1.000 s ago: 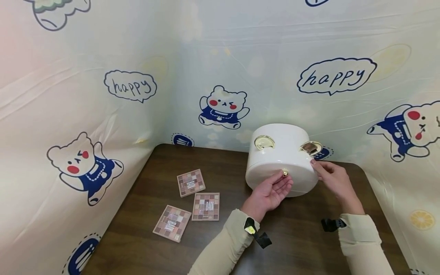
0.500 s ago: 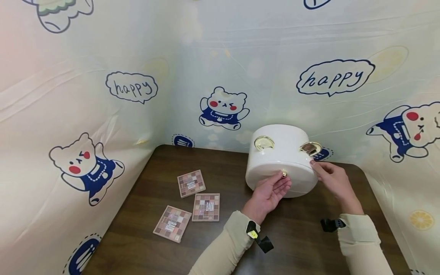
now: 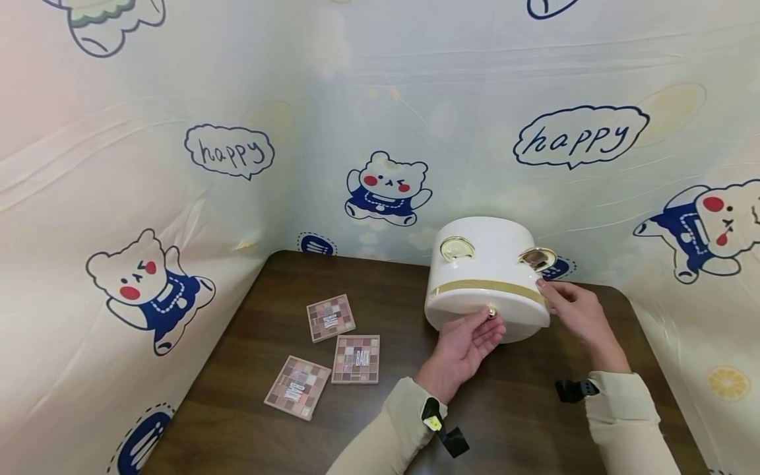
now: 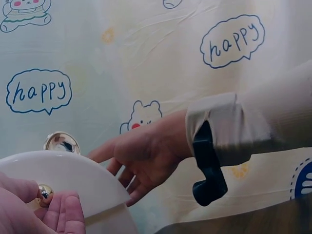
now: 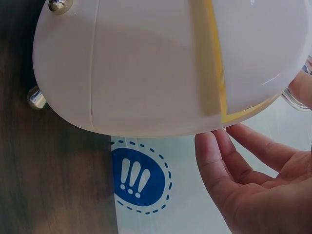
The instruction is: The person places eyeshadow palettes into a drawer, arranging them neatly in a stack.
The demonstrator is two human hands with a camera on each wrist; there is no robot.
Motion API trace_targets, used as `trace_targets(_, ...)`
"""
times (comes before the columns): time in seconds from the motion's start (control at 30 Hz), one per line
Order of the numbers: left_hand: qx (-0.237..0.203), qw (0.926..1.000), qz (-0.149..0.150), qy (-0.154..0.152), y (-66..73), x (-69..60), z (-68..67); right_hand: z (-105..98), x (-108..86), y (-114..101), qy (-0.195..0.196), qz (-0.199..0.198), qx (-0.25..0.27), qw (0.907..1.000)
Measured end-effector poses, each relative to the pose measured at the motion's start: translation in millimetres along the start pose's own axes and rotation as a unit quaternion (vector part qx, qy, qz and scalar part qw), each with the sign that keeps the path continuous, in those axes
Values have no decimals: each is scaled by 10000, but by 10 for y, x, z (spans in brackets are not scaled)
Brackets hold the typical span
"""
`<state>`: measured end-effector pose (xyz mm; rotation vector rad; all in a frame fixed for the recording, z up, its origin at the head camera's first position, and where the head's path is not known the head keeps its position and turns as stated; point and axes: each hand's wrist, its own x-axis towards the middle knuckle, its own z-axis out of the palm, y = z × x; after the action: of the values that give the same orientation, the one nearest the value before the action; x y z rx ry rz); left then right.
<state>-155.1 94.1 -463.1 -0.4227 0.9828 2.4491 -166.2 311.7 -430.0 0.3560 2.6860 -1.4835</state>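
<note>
A white rounded storage box (image 3: 487, 254) stands at the back right of the table, with two gold ear-shaped pieces on top. My left hand (image 3: 460, 349) pinches the gold knob (image 4: 45, 194) on its front panel (image 3: 457, 303). That panel stands slightly forward, baring a gold band (image 3: 493, 286) behind it. My right hand (image 3: 578, 316) rests its thumb and fingertips against the box's right side, below the right gold ear (image 3: 538, 257). In the right wrist view, its fingertips (image 5: 207, 144) touch the white side by the gold-edged gap. The box's inside is hidden.
Three square makeup palettes, an upper one (image 3: 330, 318), a middle one (image 3: 355, 359) and a lower one (image 3: 298, 388), lie left of the box on the dark wooden table (image 3: 237, 429). A patterned cloth backdrop (image 3: 386, 99) stands directly behind and around it.
My left hand has drawn the knob and front panel a little toward me and down, and the gold band has come into sight. The right hand has stayed at the box's side.
</note>
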Motion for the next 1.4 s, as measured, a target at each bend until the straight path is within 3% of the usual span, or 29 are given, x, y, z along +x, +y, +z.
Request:
trace_targets(0.37,58,9997,-9,-236,-51,-152,-83,-4,8,-3,-43,-42,-8,10000)
trace_targets(0.77,112,9997,78,-188,-116,-269,-133,-14,21,11,-3,-234,-50,9997)
trace_targets(1.0,103,9995,-29,-314,-142,-348,-166,-16,20,15,-3,-216,-152,9997)
trace_targets(1.4,132,9996,-67,-237,-208,-525,-232,-1,11,10,27,-185,-117,9998)
